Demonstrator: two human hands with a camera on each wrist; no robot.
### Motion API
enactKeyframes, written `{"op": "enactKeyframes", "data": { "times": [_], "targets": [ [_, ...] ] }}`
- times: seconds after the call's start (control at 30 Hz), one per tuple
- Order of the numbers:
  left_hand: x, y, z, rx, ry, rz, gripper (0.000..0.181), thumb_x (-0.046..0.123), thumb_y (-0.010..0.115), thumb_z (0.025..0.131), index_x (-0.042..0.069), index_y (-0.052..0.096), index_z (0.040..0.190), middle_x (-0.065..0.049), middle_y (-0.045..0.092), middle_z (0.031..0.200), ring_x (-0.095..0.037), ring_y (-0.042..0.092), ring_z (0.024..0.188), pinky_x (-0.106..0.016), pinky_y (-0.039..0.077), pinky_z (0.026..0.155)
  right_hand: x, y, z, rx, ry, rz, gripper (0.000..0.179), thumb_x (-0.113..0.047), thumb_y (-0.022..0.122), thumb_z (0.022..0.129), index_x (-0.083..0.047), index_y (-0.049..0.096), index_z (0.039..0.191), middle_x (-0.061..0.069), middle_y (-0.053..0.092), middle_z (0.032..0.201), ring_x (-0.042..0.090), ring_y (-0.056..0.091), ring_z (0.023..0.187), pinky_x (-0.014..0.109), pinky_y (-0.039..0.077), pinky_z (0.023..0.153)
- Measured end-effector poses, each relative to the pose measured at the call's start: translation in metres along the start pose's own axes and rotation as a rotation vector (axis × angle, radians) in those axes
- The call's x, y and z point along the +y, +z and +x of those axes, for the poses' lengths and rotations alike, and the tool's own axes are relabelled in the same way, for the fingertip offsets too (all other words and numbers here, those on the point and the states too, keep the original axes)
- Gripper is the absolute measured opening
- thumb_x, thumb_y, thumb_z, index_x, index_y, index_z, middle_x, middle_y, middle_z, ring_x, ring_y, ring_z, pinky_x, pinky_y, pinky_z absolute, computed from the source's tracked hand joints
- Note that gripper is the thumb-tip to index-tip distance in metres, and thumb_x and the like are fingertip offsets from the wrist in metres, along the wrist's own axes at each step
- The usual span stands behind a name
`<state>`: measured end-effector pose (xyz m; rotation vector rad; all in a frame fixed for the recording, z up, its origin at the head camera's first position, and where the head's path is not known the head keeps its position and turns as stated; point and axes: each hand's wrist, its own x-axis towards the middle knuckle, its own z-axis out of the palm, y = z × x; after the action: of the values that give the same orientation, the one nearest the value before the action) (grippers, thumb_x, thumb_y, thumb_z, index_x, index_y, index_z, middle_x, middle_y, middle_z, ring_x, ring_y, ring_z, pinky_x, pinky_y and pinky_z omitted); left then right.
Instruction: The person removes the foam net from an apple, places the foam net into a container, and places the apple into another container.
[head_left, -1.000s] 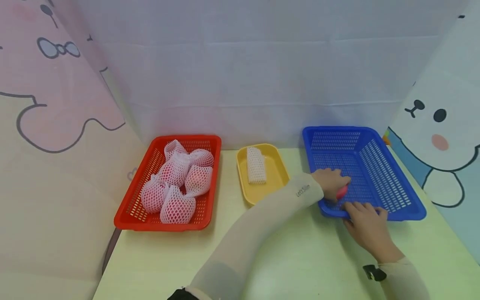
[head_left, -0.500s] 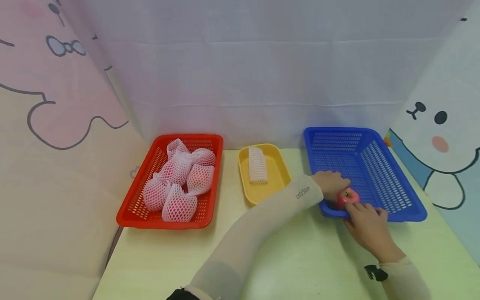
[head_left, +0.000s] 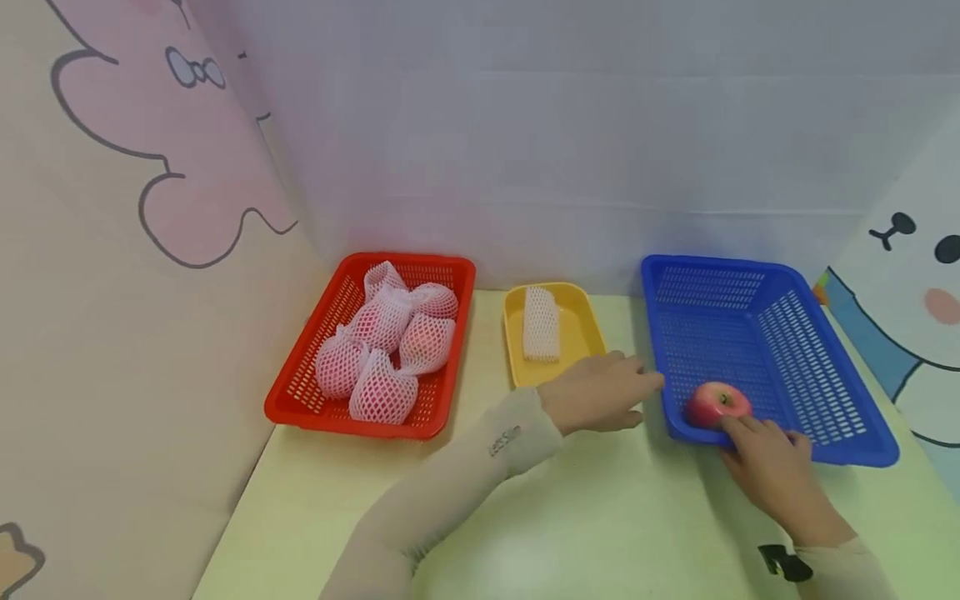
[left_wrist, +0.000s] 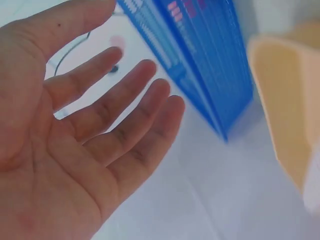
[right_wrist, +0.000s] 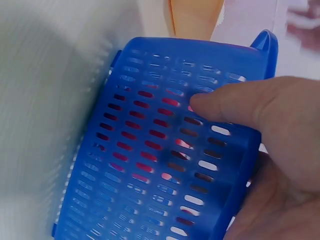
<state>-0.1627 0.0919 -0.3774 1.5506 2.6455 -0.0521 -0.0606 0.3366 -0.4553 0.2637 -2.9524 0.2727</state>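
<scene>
A pinkish-red apple (head_left: 711,403) lies in the near left corner of the blue plastic basket (head_left: 885,450). My right hand (head_left: 776,475) grips the basket's near rim; in the right wrist view its thumb (right_wrist: 230,102) presses the slotted outer wall, the fingers over the rim. Just left of the basket, my left hand (head_left: 600,392) is in the air holding nothing. The left wrist view shows its palm with fingers (left_wrist: 145,107) spread and relaxed. Beyond that hand stands a yellow tray (head_left: 581,333) holding a flattened white foam net sleeve (head_left: 541,325).
At the left, a red basket (head_left: 442,408) holds several fruits wrapped in white foam nets (head_left: 382,392). All the containers rest on a pale yellow-green table (head_left: 570,517). A white cloth (head_left: 525,150) hangs behind, with cartoon-printed cloth at both sides.
My left hand has let go of the apple and moved left out of the blue basket. The apple now shows fully. My right hand keeps its hold on the rim. The head view has shifted.
</scene>
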Motion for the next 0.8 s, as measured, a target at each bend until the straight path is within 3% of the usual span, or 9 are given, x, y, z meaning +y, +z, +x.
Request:
{"op": "enactKeyframes", "data": {
  "times": [0.17, 0.3, 0.43, 0.6, 0.8],
  "targets": [
    [-0.025, -0.001, -0.069, 0.083, -0.097, -0.069, 0.038, 0.034, 0.067, 0.096, 0.018, 0.061, 0.131, 0.002, 0.064, 0.109, -0.014, 0.057, 0.089, -0.022, 0.049, 0.075, 0.003, -0.003, 0.001, 0.027, -0.065, -0.010, 0.029, -0.001, 0.076, 0.075, -0.002, 0.066, 0.102, 0.020, 0.067, 0.094, 0.046, 0.060, 0.083, 0.072, 0.040, 0.066],
    [-0.044, 0.007, -0.117, 0.084, -0.273, -0.186, 0.042, 0.035, 0.070, 0.094, 0.017, 0.062, 0.131, -0.001, 0.064, 0.113, -0.016, 0.058, 0.096, -0.025, 0.051, 0.080, 0.005, -0.001, 0.002, 0.067, -0.107, -0.011, 0.031, 0.001, 0.077, 0.070, -0.001, 0.065, 0.098, 0.019, 0.065, 0.087, 0.046, 0.061, 0.077, 0.066, 0.041, 0.057],
    [-0.066, 0.017, -0.163, 0.087, -0.463, -0.271, 0.045, 0.035, 0.074, 0.092, 0.016, 0.062, 0.131, -0.001, 0.064, 0.114, -0.017, 0.058, 0.097, -0.030, 0.053, 0.084, 0.006, 0.002, 0.003, 0.063, -0.090, 0.009, 0.034, 0.003, 0.077, 0.069, 0.000, 0.064, 0.100, 0.023, 0.064, 0.090, 0.049, 0.059, 0.080, 0.069, 0.040, 0.061],
    [-0.103, 0.025, -0.206, 0.103, -0.637, -0.271, 0.052, 0.033, 0.078, 0.088, 0.015, 0.062, 0.134, -0.002, 0.062, 0.114, -0.018, 0.055, 0.097, -0.035, 0.054, 0.084, 0.007, 0.000, 0.002, 0.052, -0.061, 0.028, 0.032, 0.004, 0.074, 0.071, -0.001, 0.063, 0.101, 0.025, 0.062, 0.095, 0.051, 0.057, 0.082, 0.071, 0.036, 0.067],
    [-0.145, 0.024, -0.249, 0.130, -0.836, -0.302, 0.060, 0.029, 0.078, 0.087, 0.009, 0.056, 0.139, -0.016, 0.056, 0.133, -0.034, 0.052, 0.120, -0.053, 0.050, 0.095, 0.006, 0.000, 0.007, -0.013, -0.040, 0.034, 0.027, 0.003, 0.071, 0.075, -0.001, 0.062, 0.100, 0.023, 0.063, 0.093, 0.050, 0.056, 0.083, 0.073, 0.035, 0.070]
  ]
}}
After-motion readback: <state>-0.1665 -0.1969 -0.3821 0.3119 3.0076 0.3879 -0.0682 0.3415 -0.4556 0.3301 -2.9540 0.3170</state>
